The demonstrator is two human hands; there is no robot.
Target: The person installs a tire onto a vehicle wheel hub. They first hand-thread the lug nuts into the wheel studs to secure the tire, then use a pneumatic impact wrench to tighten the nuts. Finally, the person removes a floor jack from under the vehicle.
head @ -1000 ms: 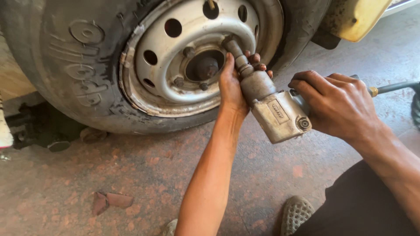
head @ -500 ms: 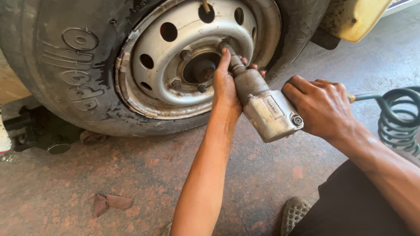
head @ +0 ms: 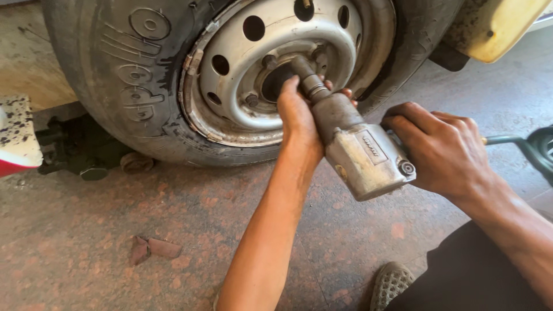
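A grey metal impact wrench points at the hub of a silver steel wheel mounted in a worn black tyre. Its dark socket sits against the hub near the lug nuts. My left hand wraps the wrench's front barrel just behind the socket. My right hand grips the rear handle, which is hidden under the fingers. A lug nut shows on the lower left of the hub.
A coiled black air hose runs off the right edge. A dark jack or stand sits under the vehicle at left. Broken brick pieces lie on the reddish concrete floor. A yellow body panel hangs at top right. My shoe is at the bottom.
The wrench and both hands have shifted slightly left and closer to the hub. The view has moved, bringing the coiled hose in at the right.
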